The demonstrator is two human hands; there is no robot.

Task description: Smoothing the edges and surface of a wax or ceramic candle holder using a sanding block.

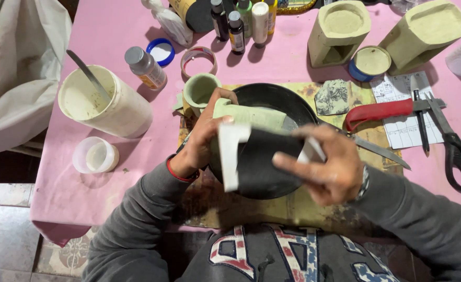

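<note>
One pink cloth (110,31) covers the cluttered table above tiled floor (6,224)

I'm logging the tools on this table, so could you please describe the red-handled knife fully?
The red-handled knife lies flat on the pink table, right of the black bowl. Its glossy red handle looks like plastic; the grey metal blade runs toward the lower right. It rests partly on a printed paper sheet, beside black scissors. Neither hand touches it.

A single head-worn camera looks steeply down from close above the pink-covered table (110,31). It faces forward over the wearer's chest. No second view exists.
</note>
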